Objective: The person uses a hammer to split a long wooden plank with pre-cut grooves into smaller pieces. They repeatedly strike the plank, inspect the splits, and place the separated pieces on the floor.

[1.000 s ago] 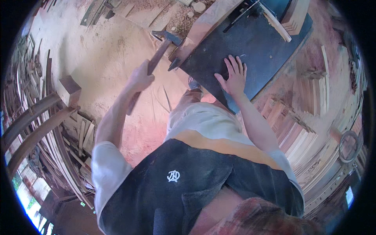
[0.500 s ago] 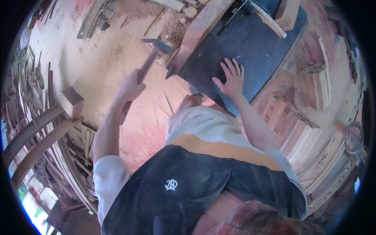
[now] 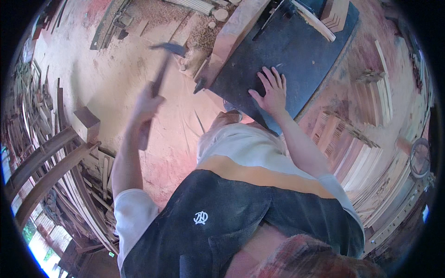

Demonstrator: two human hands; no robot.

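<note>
My left hand (image 3: 148, 104) is closed round the handle of a claw hammer (image 3: 172, 49), raised over the dusty floor to the left of a black-topped work table (image 3: 306, 76). The hammer's head points away from me and is blurred by motion. Palm down, my right hand (image 3: 271, 91) rests on the near part of the black top, fingers spread, holding nothing. Along the table's left side runs a long wooden board (image 3: 225, 48), with a dark pointed metal piece (image 3: 200, 85) at its near end.
At the table's far end lie a pale wood strip (image 3: 315, 22) and stacked angled wood pieces (image 3: 334, 15). A square wooden post end (image 3: 86, 123) stands left, by piled offcuts. Stacked boards (image 3: 347, 153) lie right, near a handwheel (image 3: 420, 158). Sawdust (image 3: 197, 30) is heaped beyond.
The hammer and my left hand have swung left, away from the table. My right hand remains spread on the black top; the whole view has shifted slightly.
</note>
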